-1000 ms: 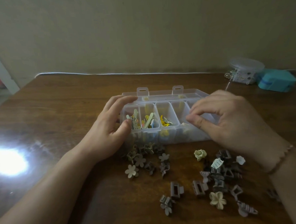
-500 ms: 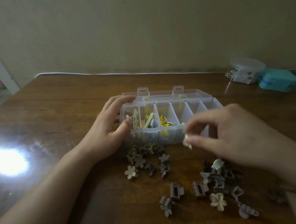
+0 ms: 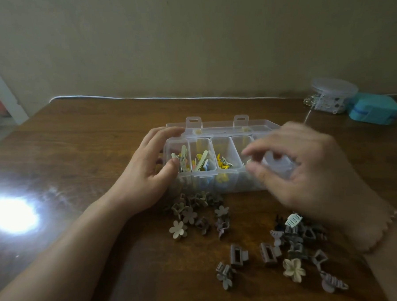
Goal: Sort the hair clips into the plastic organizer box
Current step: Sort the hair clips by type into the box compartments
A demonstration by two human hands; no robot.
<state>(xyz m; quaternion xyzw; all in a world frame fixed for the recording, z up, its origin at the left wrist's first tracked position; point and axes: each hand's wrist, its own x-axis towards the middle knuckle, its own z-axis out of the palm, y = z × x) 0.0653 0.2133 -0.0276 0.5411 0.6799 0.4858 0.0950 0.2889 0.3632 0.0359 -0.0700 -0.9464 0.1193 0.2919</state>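
Two hands at clear box (image 3: 227,183) on bench (image 3: 100,137): left hand (image 3: 146,176) gripping box end; right hand (image 3: 306,167) blurred above, grip unclear. Loose clips (image 3: 293,269) nearby.

Clear organizer box (image 3: 224,185) holds yellow clips (image 3: 223,164); taupe and cream clips (image 3: 294,270) dot brown table (image 3: 88,137).
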